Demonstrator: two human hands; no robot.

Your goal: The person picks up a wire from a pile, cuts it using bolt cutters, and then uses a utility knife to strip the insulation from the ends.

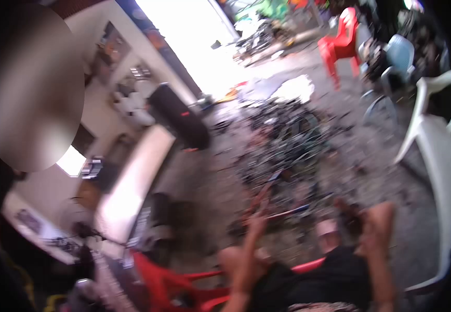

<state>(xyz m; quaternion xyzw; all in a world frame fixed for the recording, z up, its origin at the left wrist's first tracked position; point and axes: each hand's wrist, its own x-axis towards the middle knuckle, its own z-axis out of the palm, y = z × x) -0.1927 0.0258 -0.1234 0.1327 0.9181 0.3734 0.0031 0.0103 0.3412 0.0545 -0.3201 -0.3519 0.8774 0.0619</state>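
The whole view is tilted and smeared by motion, so fine detail is lost. The left hand [255,226] is raised from the bottom edge on a straight forearm, its fingers stretched out towards the floor ahead and lying close together, with nothing gripped that can be seen. Just past its fingertips lies a thin rod [288,212], part red and part blue, low on the ground at the near edge of the scrap. Whether the fingers touch it cannot be told.

The right hand [379,218] is also lifted on an upright forearm, well apart from the left. It shows only as a rounded blur beside a dark patch, and whether it is spread or closed cannot be told. Black cloth [334,275] lies between the two forearms.

Beyond the rod, a heap of metal parts [288,135], grey and tangled, covers the concrete floor [371,156]. A red stool [168,286] stands low on the left, a white chair [441,161] on the right, and a red chair [340,44] far back.
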